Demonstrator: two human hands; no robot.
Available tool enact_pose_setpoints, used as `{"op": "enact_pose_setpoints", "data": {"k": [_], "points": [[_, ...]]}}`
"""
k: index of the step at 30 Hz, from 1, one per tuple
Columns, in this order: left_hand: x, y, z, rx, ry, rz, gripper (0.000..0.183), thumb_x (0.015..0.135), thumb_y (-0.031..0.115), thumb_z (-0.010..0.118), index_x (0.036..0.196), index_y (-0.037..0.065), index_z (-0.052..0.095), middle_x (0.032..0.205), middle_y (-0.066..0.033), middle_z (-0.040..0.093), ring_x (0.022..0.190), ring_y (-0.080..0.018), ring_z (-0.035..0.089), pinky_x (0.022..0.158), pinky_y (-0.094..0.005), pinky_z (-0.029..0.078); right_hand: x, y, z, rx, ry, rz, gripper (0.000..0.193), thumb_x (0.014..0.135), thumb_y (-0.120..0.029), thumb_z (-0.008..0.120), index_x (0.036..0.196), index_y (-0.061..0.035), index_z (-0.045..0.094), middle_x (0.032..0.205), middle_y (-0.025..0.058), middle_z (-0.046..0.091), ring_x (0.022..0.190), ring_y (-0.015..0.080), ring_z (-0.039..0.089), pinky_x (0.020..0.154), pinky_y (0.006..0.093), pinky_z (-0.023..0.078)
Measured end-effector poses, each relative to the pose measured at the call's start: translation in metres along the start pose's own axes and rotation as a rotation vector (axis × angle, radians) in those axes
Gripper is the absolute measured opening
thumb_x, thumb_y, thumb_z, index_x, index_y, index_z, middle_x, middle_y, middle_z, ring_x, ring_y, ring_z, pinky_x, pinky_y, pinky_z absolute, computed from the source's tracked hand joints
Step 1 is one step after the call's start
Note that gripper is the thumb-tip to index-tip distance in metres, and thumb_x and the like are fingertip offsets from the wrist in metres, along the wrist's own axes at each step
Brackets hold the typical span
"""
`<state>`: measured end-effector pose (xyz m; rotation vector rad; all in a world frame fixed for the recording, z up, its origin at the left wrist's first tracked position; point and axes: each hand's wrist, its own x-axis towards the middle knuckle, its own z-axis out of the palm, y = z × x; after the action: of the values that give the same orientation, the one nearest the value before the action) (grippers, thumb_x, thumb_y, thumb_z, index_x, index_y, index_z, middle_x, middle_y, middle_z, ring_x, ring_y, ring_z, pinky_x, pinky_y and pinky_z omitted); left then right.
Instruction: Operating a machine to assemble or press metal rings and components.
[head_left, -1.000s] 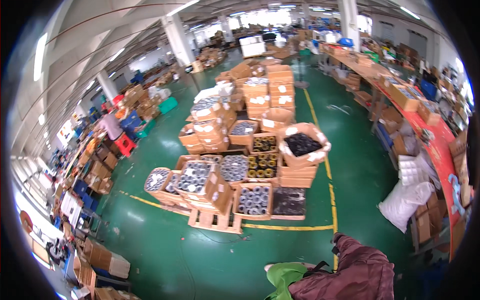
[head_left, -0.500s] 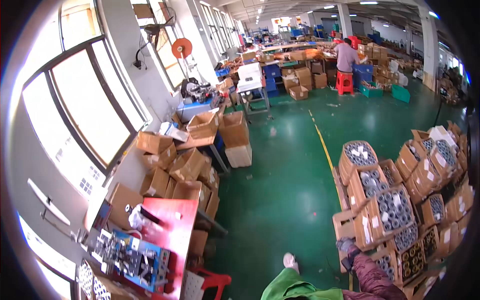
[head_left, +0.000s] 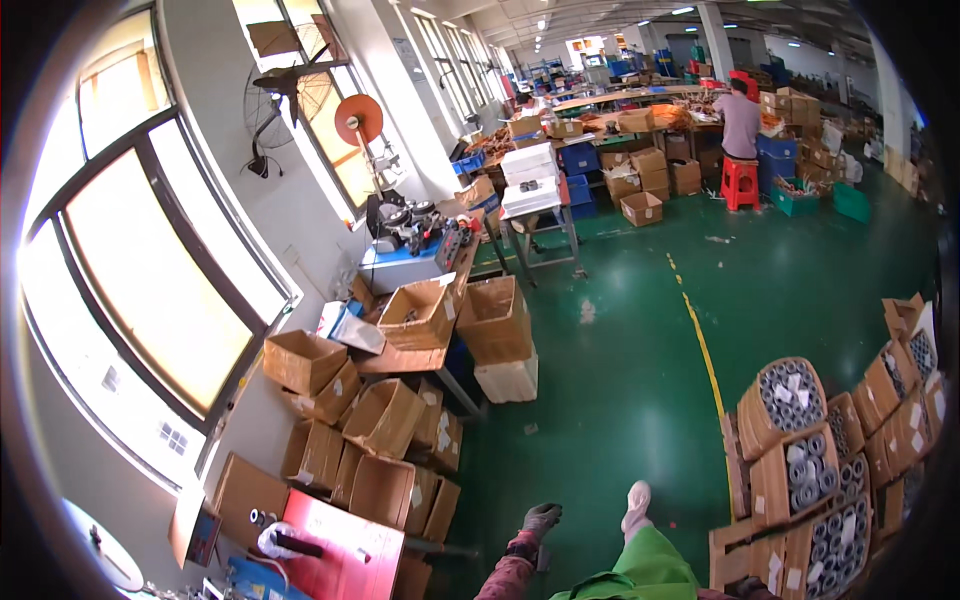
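Observation:
My left hand (head_left: 541,519) wears a dark grey glove at the end of a maroon sleeve (head_left: 508,577) and hangs low at the bottom middle. Its fingers look loosely curled with nothing in them. It hovers over the green floor (head_left: 620,380), beside my green trouser leg (head_left: 645,568) and white shoe (head_left: 636,498). The nearest things are open cardboard boxes (head_left: 385,490) to its left and a red table top (head_left: 340,550). My right hand is out of the picture.
Stacked boxes of grey rolls (head_left: 790,440) stand at the right by a yellow floor line (head_left: 700,340). A cluttered workbench (head_left: 410,260) and large windows (head_left: 150,290) line the left wall. A person on a red stool (head_left: 740,180) works at far tables.
The view has swung from the pallets of boxes to the window wall and workbench. My left hand stays low at the bottom edge, now slightly nearer the red table.

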<state>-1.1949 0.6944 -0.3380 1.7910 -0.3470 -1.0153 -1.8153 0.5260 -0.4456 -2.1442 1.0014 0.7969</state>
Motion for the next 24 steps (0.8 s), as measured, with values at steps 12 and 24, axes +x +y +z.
{"op": "enact_pose_setpoints", "data": {"k": [12, 24], "points": [[0.136, 0.009, -0.087, 0.771, 0.310, -0.114, 0.019, 0.077, 0.024, 0.060, 0.070, 0.007, 0.064, 0.070, -0.0082, 0.061, 0.067, -0.0210, 0.059, 0.058, -0.0363, 0.046, 0.444, -0.175, -0.557, -0.552, 0.422, -0.376, 0.024, 0.073, -0.019, 0.056, 0.094, -0.0080, 0.060, 0.097, 0.0173, 0.059, 0.093, 0.0280, 0.056, 0.078, 0.0379, 0.046], [0.503, 0.183, -0.120, 0.483, 0.226, -0.235, 0.021, 0.085, 0.018, 0.045, 0.087, 0.007, 0.063, 0.086, -0.0151, 0.060, 0.080, -0.0269, 0.058, 0.073, -0.0370, 0.047, 0.696, -0.324, -0.803, 0.002, 0.096, -0.202, 0.020, 0.081, -0.027, 0.045, 0.084, -0.0137, 0.060, 0.085, 0.0073, 0.063, 0.079, 0.0244, 0.060, 0.071, 0.0367, 0.047]]}}
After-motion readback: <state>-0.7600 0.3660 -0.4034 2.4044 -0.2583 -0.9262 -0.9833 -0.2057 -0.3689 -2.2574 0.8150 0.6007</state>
